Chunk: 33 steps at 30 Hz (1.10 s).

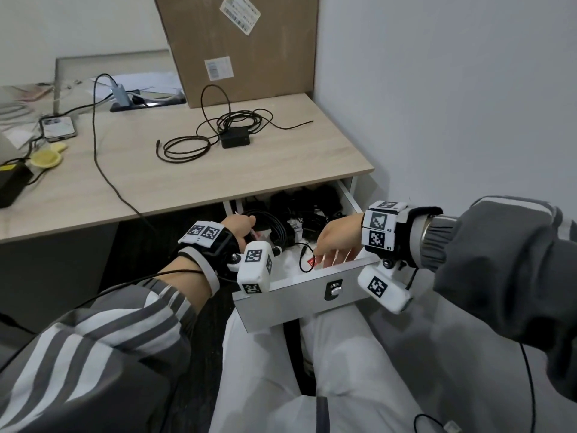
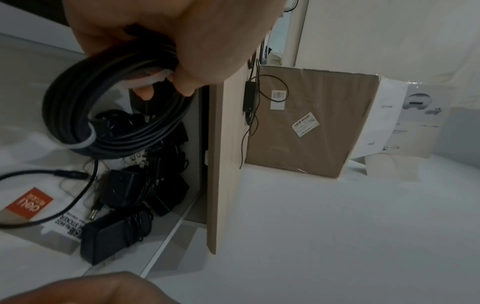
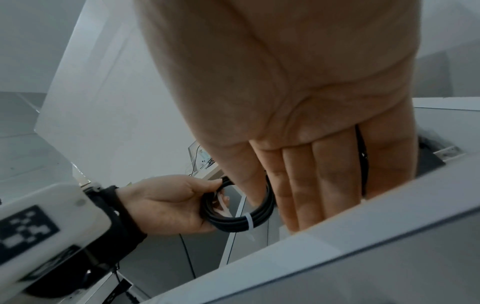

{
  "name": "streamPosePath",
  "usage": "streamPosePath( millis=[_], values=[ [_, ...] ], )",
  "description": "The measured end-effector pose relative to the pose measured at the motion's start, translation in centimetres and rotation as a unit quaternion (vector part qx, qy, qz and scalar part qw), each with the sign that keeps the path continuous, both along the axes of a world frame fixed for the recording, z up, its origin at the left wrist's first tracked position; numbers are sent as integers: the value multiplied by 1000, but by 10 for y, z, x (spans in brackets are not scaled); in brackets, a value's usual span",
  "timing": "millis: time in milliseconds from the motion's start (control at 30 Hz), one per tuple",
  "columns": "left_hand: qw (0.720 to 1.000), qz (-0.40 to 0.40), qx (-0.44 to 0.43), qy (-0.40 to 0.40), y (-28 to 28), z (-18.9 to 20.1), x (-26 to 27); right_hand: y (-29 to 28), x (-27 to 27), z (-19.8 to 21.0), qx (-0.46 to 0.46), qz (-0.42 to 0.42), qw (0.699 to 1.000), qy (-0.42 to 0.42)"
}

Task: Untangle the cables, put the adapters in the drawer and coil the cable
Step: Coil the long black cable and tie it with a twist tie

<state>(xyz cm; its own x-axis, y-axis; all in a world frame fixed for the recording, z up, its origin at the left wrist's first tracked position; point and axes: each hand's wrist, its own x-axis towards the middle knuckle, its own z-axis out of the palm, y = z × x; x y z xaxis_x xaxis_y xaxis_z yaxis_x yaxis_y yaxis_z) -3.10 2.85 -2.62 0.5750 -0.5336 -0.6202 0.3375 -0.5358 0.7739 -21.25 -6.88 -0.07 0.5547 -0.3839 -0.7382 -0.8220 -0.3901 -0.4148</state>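
Observation:
Under the desk the white drawer (image 1: pixel 299 295) stands pulled out over my lap. My left hand (image 1: pixel 239 225) grips a coiled black cable (image 2: pixel 116 115) bound with white ties and holds it above the drawer's left side. Several black adapters (image 2: pixel 122 189) lie in the drawer's back part. My right hand (image 1: pixel 335 245) reaches down into the drawer just behind its front panel (image 3: pixel 363 246). Its fingers (image 3: pixel 306 185) are straight and hold nothing, with the tips hidden by the panel. On the desk another black adapter (image 1: pixel 234 137) lies among tangled thin cables (image 1: pixel 199 142).
A thin cable with a barrel plug (image 1: pixel 302 260) and a red-labelled packet (image 2: pixel 28 203) lie at the drawer's front. A cardboard box (image 1: pixel 240 48) stands at the desk's back. A phone (image 1: pixel 57 126) and a yellow object (image 1: pixel 46 157) lie at the left. A wall is close on the right.

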Motion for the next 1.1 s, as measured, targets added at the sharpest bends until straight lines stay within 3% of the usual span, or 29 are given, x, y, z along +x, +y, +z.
streamPosePath(
  millis=[100,233,367,500,633,767,1000,1100],
  values=[
    [999,-16,-2,-50,-8,-8,2,-5,5,1,15,3,1000,7],
    [997,-19,4,-71,-15,-15,11,-25,29,1,-24,-6,998,-50],
    [998,9,-2,-69,-19,-20,23,-38,64,-12,-103,117,988,-11],
    [998,42,-16,-45,-18,-28,37,-45,98,-33,-94,232,967,54],
    [995,93,-48,5,-19,-33,44,-48,119,-43,-89,268,957,66],
    [996,77,-46,-16,-23,-38,47,-50,124,-49,-85,331,931,130],
    [998,46,-44,-5,-21,-39,48,-58,114,-48,-146,356,911,150],
    [998,13,-35,51,-18,-35,47,-56,114,-38,-114,308,937,119]
  ],
)
